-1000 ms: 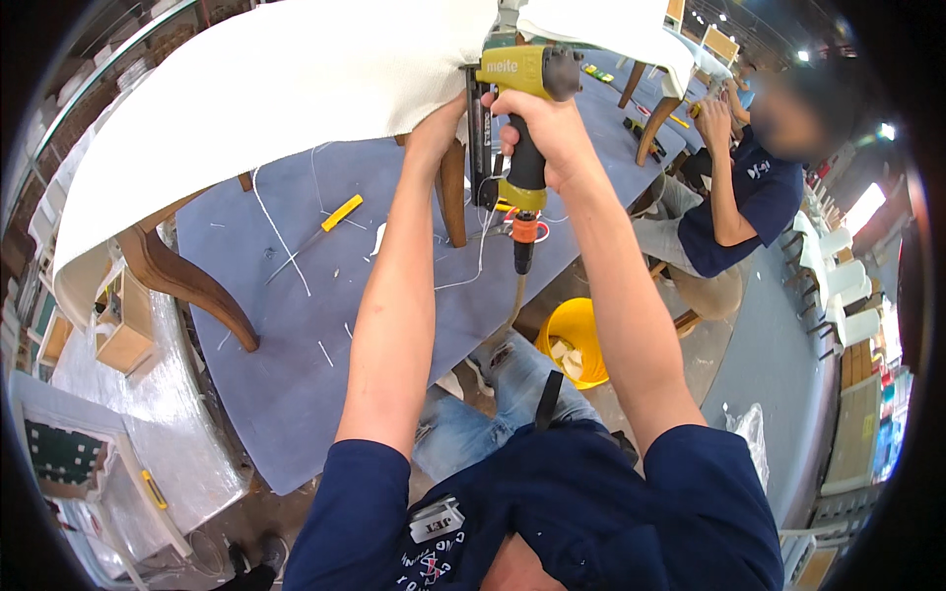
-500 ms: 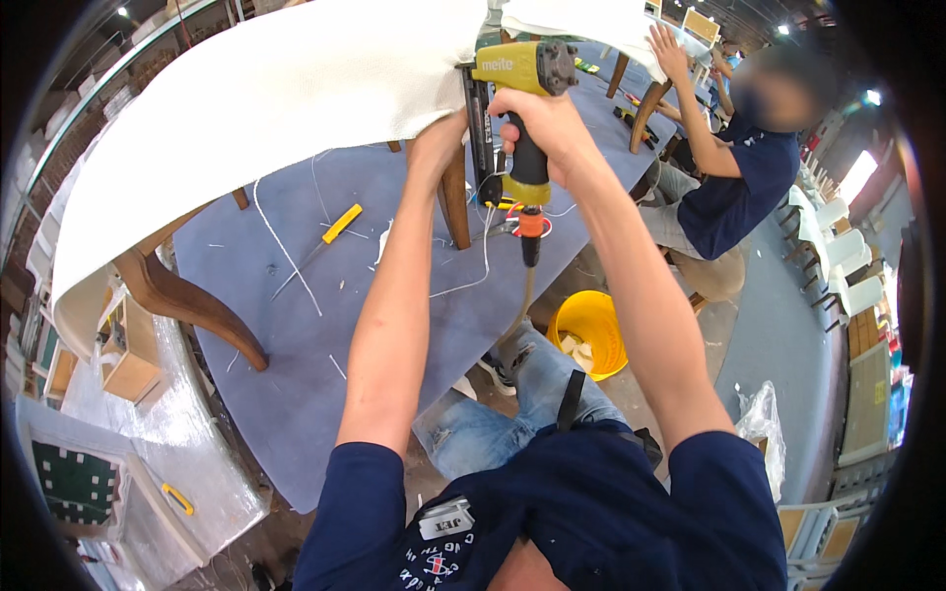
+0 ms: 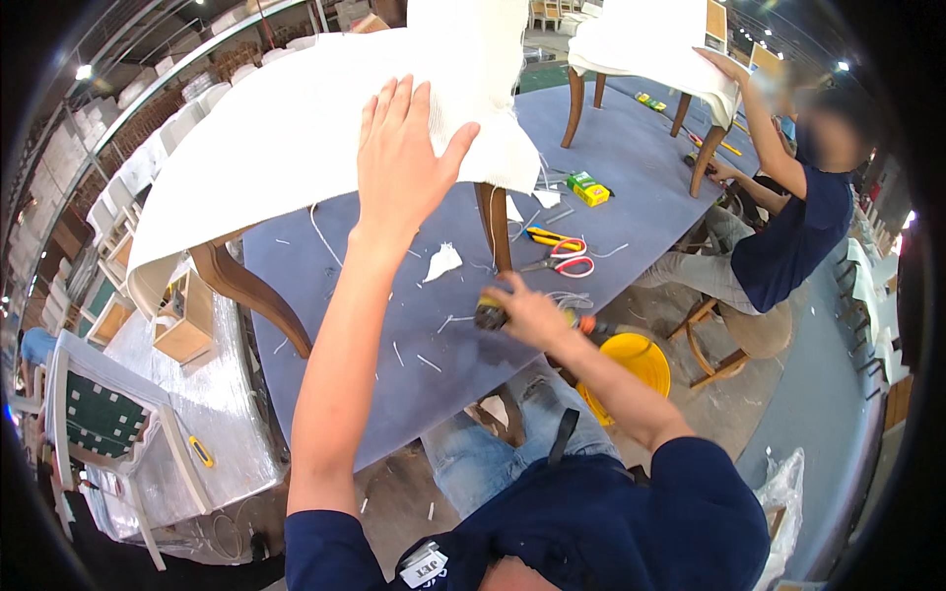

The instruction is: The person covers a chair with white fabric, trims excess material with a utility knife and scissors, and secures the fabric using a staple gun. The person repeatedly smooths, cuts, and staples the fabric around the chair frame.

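Note:
A chair covered in white fabric stands on the grey-blue work table, its curved wooden legs showing below. My left hand lies flat on the white seat cover, fingers stretched and thumb spread. Lower down, near the table's front edge, my right hand grips a yellow and black staple gun. The gun is tipped sideways and partly hidden by my fingers; motion smears it. Red-handled scissors and a yellow cutter lie just beyond it, beside the chair's front leg.
A co-worker sits at the right, one hand on a second white-covered chair. A yellow bucket stands on the floor by my knee. White scraps and a green-yellow box lie on the table. A chair frame is at the left.
The staple gun has come down from the chair's corner toward the table edge in my right hand. My left hand has moved from under the fabric edge onto the seat top. The view has shifted right.

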A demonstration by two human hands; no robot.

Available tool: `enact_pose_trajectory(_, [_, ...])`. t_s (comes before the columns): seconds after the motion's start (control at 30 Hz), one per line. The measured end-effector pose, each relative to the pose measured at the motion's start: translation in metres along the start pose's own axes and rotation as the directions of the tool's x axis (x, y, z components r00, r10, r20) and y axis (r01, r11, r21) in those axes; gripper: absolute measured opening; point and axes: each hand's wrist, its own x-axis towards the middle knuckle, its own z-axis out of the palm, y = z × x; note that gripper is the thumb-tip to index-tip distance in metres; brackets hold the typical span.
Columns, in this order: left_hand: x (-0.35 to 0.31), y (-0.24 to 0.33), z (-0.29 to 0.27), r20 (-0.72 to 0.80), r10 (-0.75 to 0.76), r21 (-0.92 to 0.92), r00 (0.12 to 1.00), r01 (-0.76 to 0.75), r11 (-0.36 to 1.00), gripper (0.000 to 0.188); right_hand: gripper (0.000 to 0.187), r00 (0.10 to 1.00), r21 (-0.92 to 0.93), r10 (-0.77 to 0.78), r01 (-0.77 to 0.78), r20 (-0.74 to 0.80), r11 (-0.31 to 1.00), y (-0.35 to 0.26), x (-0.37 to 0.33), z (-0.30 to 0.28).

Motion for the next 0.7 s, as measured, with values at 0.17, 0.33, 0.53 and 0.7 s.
enact_pose_trajectory(0.17, [0.023, 0.0, 0.051, -0.023, -0.086, 0.212, 0.996, 0.089, 0.973, 0.093, 0.069, 0.988, 0.016, -0.147, 0.148, -0.042, 0.989, -0.006, 0.004, 0.072])
enact_pose_trajectory(0.33, [0.024, 0.002, 0.054, -0.066, -0.106, 0.261, 0.992, 0.12, 0.958, 0.092, 0.069, 0.948, 0.0, -0.308, 0.309, 0.081, 0.951, 0.007, 0.013, 0.049])
enact_pose_trajectory(0.53, [0.055, -0.092, -0.011, 0.184, -0.448, 0.362, 0.875, 0.363, 0.859, 0.081, 0.048, 0.693, 0.318, 0.094, 0.201, -0.715, 0.926, 0.049, 0.067, -0.055])
enact_pose_trajectory(0.7, [0.034, -0.285, -0.168, 0.47, -0.779, 0.337, 0.415, 0.731, 0.593, 0.084, 0.038, 0.887, 0.498, 0.109, 0.147, -0.448, 0.855, 0.018, 0.141, -0.038])
